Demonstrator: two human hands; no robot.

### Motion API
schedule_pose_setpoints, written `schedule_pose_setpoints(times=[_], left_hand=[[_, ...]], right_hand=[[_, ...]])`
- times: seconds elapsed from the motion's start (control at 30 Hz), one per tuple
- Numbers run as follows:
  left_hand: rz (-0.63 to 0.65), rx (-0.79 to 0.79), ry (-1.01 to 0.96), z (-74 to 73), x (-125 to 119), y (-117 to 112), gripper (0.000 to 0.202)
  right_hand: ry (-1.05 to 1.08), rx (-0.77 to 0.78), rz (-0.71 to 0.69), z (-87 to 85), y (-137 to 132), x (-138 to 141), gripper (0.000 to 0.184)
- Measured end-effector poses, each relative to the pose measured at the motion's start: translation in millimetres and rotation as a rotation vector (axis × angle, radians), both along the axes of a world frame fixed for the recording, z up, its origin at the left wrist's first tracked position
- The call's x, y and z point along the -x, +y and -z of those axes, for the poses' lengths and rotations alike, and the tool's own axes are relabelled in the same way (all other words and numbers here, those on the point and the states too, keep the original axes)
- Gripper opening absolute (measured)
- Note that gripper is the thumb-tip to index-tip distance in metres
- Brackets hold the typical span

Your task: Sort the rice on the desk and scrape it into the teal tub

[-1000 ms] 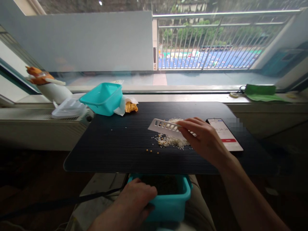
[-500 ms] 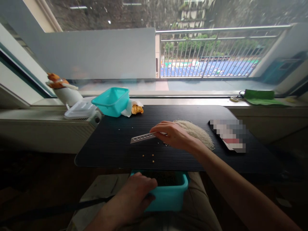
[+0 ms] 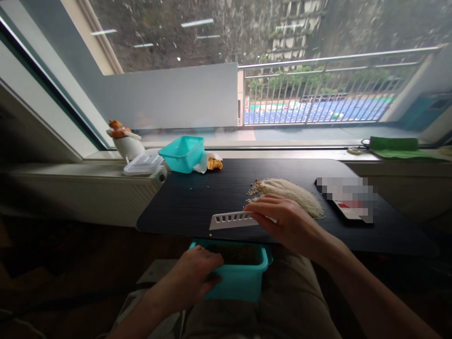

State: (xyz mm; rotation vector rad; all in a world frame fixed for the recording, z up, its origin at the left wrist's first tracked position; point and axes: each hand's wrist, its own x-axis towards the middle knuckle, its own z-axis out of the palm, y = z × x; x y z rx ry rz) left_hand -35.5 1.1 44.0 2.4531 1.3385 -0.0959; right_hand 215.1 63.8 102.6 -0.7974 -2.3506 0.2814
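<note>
My right hand (image 3: pixel 282 219) is closed on a flat white slotted strip (image 3: pixel 231 220), its slotted end pointing left. The strip is held low near the front edge of the black table (image 3: pixel 176 202). One small yellowish bean (image 3: pixel 210 235) lies at that edge, just below the strip's left end. My left hand (image 3: pixel 196 270) grips the left rim of a teal plastic tub (image 3: pixel 238 282) below the table edge. Dark contents, too dim to name, show inside the tub. Behind my right hand spreads a pile of white rice-like grains (image 3: pixel 293 193), with brownish bits (image 3: pixel 254 187) at its left end.
Another teal tub (image 3: pixel 183 157) stands at the table's back left, beside a crumpled orange and white wrapper (image 3: pixel 214 163). A blurred-out flat object (image 3: pixel 348 197) lies on the right. On the sill are a white pot (image 3: pixel 129 147) and a green cloth-like item (image 3: pixel 393 146).
My right hand has brought the strip nearer the table's front edge. Three beans showed in front of it before; one shows now. The camera view has shifted, and my left hand stays at the tub.
</note>
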Motion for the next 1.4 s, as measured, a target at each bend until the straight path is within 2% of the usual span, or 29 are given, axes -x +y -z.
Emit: schedule_pose_setpoints(times=[0.17, 0.33, 0.4, 0.5, 0.7, 0.8, 0.93, 1.0, 1.1, 1.27, 1.4], left_hand=[[-0.006, -0.037, -0.001, 4.8, 10.1, -1.0, 0.008], [-0.018, -0.094, 0.012, 8.6, 11.4, 1.4, 0.004], [-0.016, -0.112, 0.012, 9.7, 9.9, 1.9, 0.004], [-0.013, -0.139, 0.01, 11.0, 7.4, 1.2, 0.004], [-0.02, -0.164, 0.009, 10.7, 7.6, -5.2, 0.007], [-0.024, -0.17, 0.004, 9.9, 10.5, -7.0, 0.009], [-0.039, -0.176, 0.007, 9.8, 16.3, -7.1, 0.005], [-0.047, -0.178, 0.01, 10.3, 19.2, -6.8, 0.004], [-0.045, -0.177, 0.004, 11.8, 19.5, -5.3, 0.007], [0.005, -0.144, -0.049, 15.0, 1.8, 3.8, 0.006], [0.042, -0.121, -0.076, 16.8, -17.1, 13.0, 0.006]], right_hand=[[-0.047, 0.051, 0.029, 11.1, -7.4, -10.6, 0.024], [-0.028, -0.071, 0.343, 11.8, 10.6, -2.7, 0.024], [-0.062, -0.092, 0.388, 11.3, 16.2, 4.0, 0.025], [-0.101, -0.103, 0.369, 9.7, 12.4, 7.5, 0.025], [-0.137, -0.097, 0.296, -3.9, -20.2, -4.0, 0.023], [-0.111, -0.111, 0.262, -4.8, -19.9, 12.4, 0.023], [-0.114, -0.109, 0.156, 6.0, -5.6, 48.1, 0.026], [-0.123, -0.097, 0.091, 8.5, -1.4, 51.6, 0.024], [-0.103, -0.063, 0.046, 2.5, 3.9, 30.3, 0.02], [0.049, -0.05, 0.219, -10.1, 39.9, -15.9, 0.03], [0.071, -0.027, 0.235, -3.6, 74.3, -18.5, 0.027]])
